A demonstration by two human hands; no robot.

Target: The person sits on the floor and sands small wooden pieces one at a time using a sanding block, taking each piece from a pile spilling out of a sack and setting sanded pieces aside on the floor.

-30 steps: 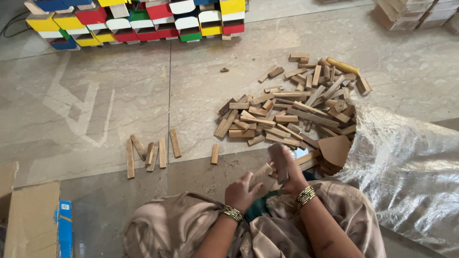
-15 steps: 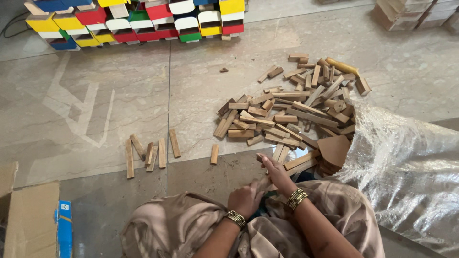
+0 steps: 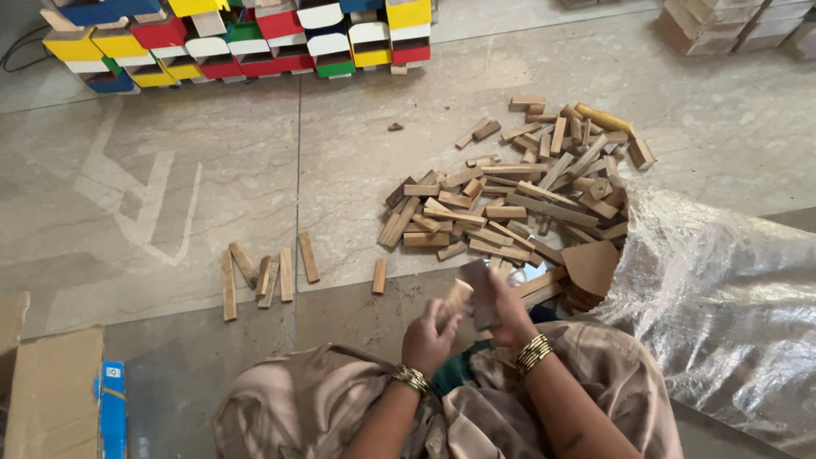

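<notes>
My left hand grips a short light wooden piece in front of my lap. My right hand holds a darker flat block against that piece. Both wrists wear gold bangles. Just beyond the hands lies a big heap of wooden sticks and blocks on the stone floor. A single small stick lies to the left of the hands, and further left a row of several sticks is laid side by side.
A clear plastic sack spreads to the right, next to a brown cardboard piece. Coloured blocks are stacked along the far edge. A cardboard box sits at the lower left. Pale boxes stand far right.
My right hand has drawn back from the heap with a dark flat block and brought it against the light piece in my left hand.
</notes>
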